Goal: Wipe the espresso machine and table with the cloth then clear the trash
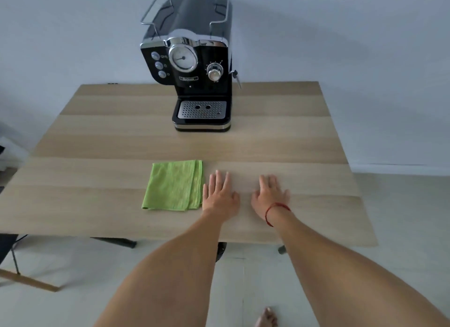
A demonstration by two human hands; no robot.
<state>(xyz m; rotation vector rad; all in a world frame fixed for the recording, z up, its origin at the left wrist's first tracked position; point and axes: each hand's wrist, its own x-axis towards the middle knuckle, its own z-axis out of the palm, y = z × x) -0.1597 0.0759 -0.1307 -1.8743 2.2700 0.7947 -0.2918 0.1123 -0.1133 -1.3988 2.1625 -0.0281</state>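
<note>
A black and chrome espresso machine (194, 66) stands at the far middle of a light wooden table (97, 136), its drip tray facing me. A folded green cloth (174, 185) lies flat near the front edge. My left hand (219, 195) rests palm down on the table, just right of the cloth, its side close to the cloth's edge. My right hand (269, 196) lies flat beside it, a red string around the wrist. Both hands have their fingers spread and hold nothing. No trash shows on the table.
A pale wall rises behind the table. Pale floor tiles surround it. A wooden chair part (29, 281) and dark frame sit at the lower left. A bare foot (266, 318) shows on the floor below the table's front edge.
</note>
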